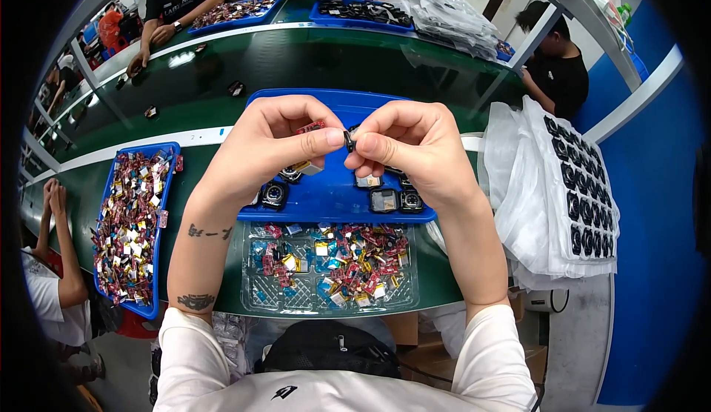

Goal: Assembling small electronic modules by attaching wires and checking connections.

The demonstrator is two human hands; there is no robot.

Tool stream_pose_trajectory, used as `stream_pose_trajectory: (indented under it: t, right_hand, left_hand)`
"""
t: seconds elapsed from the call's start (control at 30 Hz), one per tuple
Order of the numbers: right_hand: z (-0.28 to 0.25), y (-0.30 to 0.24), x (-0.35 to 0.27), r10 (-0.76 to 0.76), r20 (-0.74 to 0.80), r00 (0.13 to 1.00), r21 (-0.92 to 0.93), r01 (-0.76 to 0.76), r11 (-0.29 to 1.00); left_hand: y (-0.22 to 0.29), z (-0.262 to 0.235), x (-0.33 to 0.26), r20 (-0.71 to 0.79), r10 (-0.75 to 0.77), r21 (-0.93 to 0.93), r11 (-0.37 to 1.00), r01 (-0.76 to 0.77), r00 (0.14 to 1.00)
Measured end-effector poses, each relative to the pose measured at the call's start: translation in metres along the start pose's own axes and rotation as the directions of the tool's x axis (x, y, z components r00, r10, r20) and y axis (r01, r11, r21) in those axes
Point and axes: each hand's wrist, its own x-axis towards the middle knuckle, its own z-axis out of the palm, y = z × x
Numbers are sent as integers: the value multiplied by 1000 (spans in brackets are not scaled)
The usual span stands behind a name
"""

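Above the blue tray [337, 210], my two hands meet fingertip to fingertip at a small black part [349, 141]. My left hand [285, 141] is closed, its thumb and forefinger pinching the part from the left. A red circuit board [309, 127] shows between its curled fingers, and a pale battery [309, 167] pokes out below them. My right hand [407, 141] pinches the same part from the right. Black watch-like housings [274, 194] lie in the tray beneath, some partly hidden by my hands. Another open housing [384, 201] rests near its right end.
A clear plastic tray [255, 302] of red boards and batteries sits nearest me. On the left stands a blue bin [173, 161] heaped with similar parts. White sheets with black housings [585, 182] are stacked at right. Beyond runs a green conveyor [296, 56], with people working around it.
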Motion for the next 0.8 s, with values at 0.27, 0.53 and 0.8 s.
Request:
stream_pose_trajectory:
  t: [0.27, 0.53, 0.8]
  right_hand:
    - [-5, 5, 3, -137, -22, 990, -208, 130, 970]
    - [22, 28, -9, 113, 444, 889, -807, 342, 481]
    - [-7, 48, 8, 215, 43, 976, -998, 53, -41]
  left_hand:
    - [6, -6, -8, 127, 93, -85, 993, -82, 988]
    - [16, -22, -16, 78, 223, -132, 968, -212, 972]
    - [27, -23, -16, 42, 198, -48, 979, -196, 979]
